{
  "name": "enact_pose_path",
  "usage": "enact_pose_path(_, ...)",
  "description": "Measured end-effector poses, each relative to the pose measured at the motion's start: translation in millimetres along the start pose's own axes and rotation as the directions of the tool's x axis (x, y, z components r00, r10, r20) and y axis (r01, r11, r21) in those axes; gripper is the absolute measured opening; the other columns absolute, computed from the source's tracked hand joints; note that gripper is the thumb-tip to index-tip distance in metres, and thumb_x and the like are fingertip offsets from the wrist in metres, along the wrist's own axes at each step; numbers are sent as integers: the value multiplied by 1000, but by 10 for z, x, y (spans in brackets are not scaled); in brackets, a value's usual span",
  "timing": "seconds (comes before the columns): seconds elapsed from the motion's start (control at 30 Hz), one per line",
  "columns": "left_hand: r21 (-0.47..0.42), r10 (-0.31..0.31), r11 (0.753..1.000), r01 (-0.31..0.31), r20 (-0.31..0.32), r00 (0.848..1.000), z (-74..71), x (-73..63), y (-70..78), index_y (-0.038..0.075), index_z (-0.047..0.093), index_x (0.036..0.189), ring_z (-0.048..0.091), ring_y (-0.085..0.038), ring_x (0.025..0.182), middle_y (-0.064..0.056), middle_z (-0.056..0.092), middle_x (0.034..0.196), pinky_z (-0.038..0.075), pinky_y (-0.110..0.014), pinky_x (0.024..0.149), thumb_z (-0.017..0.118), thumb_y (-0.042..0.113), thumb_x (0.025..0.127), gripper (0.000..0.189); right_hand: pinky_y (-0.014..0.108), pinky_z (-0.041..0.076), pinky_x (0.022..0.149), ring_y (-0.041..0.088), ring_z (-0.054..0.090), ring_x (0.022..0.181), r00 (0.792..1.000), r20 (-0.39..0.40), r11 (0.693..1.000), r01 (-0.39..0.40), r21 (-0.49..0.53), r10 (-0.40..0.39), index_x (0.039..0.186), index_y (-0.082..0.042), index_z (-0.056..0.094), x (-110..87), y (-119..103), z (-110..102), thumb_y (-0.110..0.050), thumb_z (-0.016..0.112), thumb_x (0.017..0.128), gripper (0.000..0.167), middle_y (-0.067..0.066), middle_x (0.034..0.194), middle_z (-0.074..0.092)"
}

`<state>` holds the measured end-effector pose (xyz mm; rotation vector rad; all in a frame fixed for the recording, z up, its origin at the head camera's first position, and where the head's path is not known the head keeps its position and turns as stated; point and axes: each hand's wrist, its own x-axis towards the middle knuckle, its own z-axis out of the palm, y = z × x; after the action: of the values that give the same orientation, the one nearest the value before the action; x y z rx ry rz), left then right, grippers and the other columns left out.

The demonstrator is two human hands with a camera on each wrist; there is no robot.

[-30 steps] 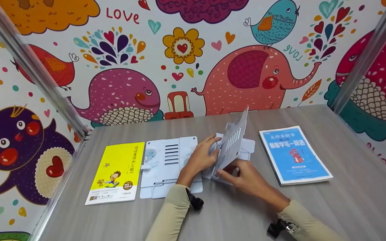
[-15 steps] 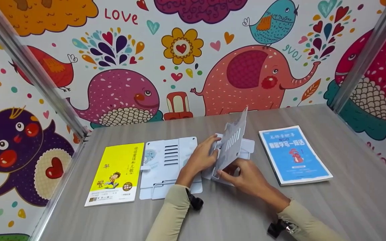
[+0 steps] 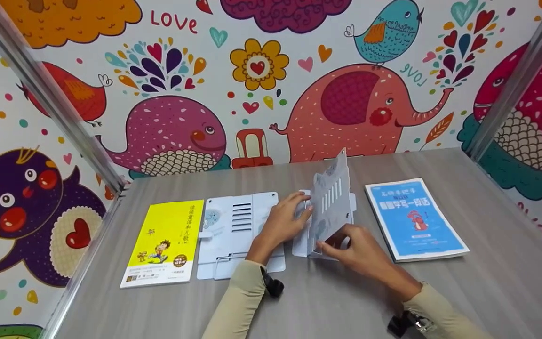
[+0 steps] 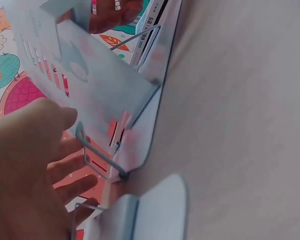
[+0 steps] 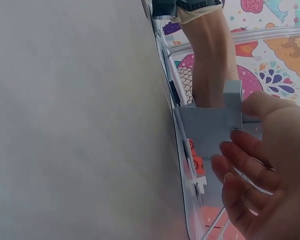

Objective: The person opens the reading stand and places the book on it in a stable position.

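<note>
A pale folding book stand (image 3: 331, 197) has its slotted panel raised and tilted above its base plate (image 3: 301, 245). At the panel's lower front corner, my right hand (image 3: 353, 247) pinches the edge; the right wrist view shows thumb and fingers at a small square tab (image 5: 233, 100). My left hand (image 3: 285, 219) is at the stand's left side, thumb toward the panel. In the left wrist view its fingers (image 4: 72, 170) are loosely spread behind a wire support (image 4: 102, 155). A second, similar book stand (image 3: 240, 221) lies flat to the left, partly covered by the left forearm.
A yellow book (image 3: 165, 240) lies at the left beside the flat stand. At the right lies a blue book (image 3: 414, 219). All rest on a wood-grain table (image 3: 337, 301), with a cartoon-printed wall (image 3: 257, 108) behind and metal posts (image 3: 59, 94) at the corners.
The raised stand has shifted a little to the right and its panel has turned slightly, my right hand moving along with it. My left hand has stayed nearly in place.
</note>
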<state>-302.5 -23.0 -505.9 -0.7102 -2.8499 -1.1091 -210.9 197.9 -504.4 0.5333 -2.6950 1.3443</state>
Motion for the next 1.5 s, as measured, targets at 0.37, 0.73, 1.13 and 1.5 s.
enact_pose_path(0.37, -20, 84, 996, -84, 7, 996, -74, -112, -62, 16, 64, 152, 54, -28, 151, -9, 59, 159, 42, -52, 127, 59, 32, 112, 43, 26, 60, 72, 15, 72, 83, 991, 73, 993, -111, 42, 108, 126, -10, 75, -145, 108, -270, -44, 84, 95, 47, -1, 103, 80)
enact_pose_path(0.73, -35, 75, 997, -73, 48, 996, -127, -294, -98, 21, 58, 158, 49, -26, 156, -5, 55, 164, 39, -51, 129, 63, 32, 111, 49, 29, 60, 67, 22, 70, 83, 988, 53, 986, -150, 77, 146, 125, -7, 73, -178, 249, -459, -33, 82, 97, 39, 8, 111, 78)
enact_pose_path(1.13, -73, 43, 997, -38, 58, 997, -156, -458, -97, 17, 52, 161, 46, -26, 158, -6, 52, 166, 38, -51, 130, 64, 30, 110, 54, 27, 59, 67, 21, 72, 83, 992, 20, 990, -126, 71, 125, 132, -7, 73, -154, 310, -618, -26, 82, 98, 40, 11, 120, 80)
enact_pose_path(1.5, -97, 99, 991, -94, 46, 994, -125, -541, -94, 13, 57, 156, 58, -20, 145, -5, 64, 153, 46, -46, 125, 63, 24, 110, 47, 25, 57, 70, 23, 74, 84, 984, -16, 982, -178, 57, 179, 101, -17, 80, -127, 454, -850, -36, 81, 99, 20, 8, 126, 78)
